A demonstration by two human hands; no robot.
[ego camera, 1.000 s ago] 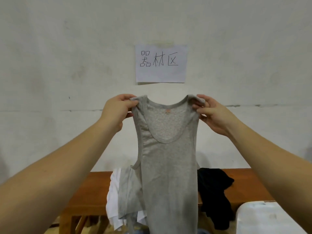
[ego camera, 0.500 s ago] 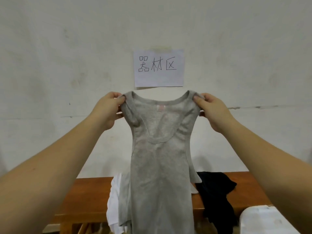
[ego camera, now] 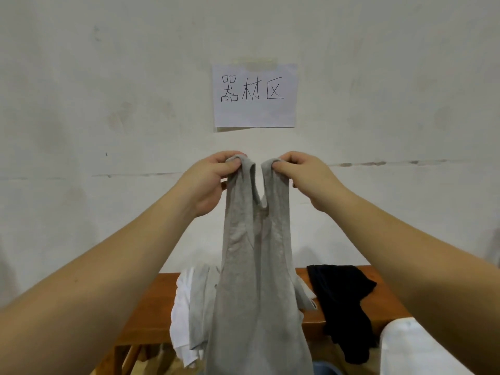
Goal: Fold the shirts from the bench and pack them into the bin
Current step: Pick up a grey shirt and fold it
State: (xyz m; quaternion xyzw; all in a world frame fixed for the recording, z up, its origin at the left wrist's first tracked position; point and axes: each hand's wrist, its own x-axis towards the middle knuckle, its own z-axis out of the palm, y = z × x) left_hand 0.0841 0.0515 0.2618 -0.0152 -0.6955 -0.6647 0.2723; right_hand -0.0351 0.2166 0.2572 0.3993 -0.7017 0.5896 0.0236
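A grey tank top (ego camera: 257, 266) hangs in the air in front of me, folded lengthwise with its two shoulder straps brought close together. My left hand (ego camera: 209, 180) pinches the left strap and my right hand (ego camera: 305, 177) pinches the right strap. Below lies the brown wooden bench (ego camera: 154, 307) with a white shirt (ego camera: 181, 320), another grey shirt (ego camera: 201, 301) and a black shirt (ego camera: 343, 301) draped over its edge. A sliver of a blue bin (ego camera: 324, 369) shows at the bottom edge, mostly hidden by the tank top.
A white wall stands close behind the bench, with a paper sign (ego camera: 254, 94) taped to it. A white object (ego camera: 414, 350) fills the lower right corner, beside the bench.
My hands have come together, bringing the two straps side by side. The tank top, held spread open before, now hangs narrow and folded in half lengthwise.
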